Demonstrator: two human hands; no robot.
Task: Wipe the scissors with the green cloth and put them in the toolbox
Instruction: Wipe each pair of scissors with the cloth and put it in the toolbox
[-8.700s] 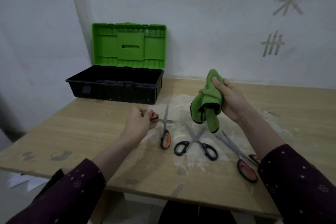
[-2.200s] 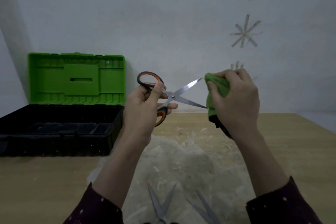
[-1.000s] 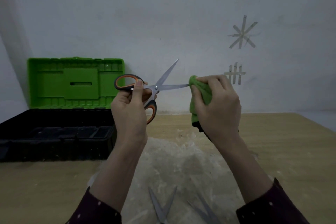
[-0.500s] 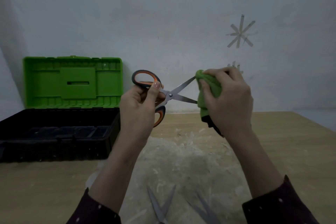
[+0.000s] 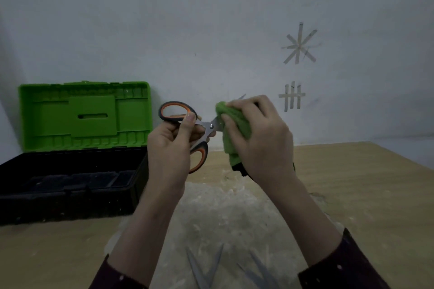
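Since half a second ago, green cloth [image 5: 234, 129] slid down the blades to the pivot. Head view: right hand [image 5: 260, 141] clenches cloth around them; left hand [image 5: 171, 143] grips orange-handled scissors [image 5: 187, 129], raised above table [image 5: 352, 183]. Toolbox [image 5: 70, 171] sits open at left.

a light wooden bench [image 5: 352, 195] runs up to the wall. at about 9 o'clock on it sits an open toolbox [image 5: 70, 185], a black tray with its green lid standing upright against the wall. a pale dusty patch of shavings [image 5: 218, 216] covers the middle of the bench toward 6 o'clock. at 6 o'clock, on that patch, the blade tips of two open pairs of scissors show, one [image 5: 204, 267] just beside the other [image 5: 260, 270].
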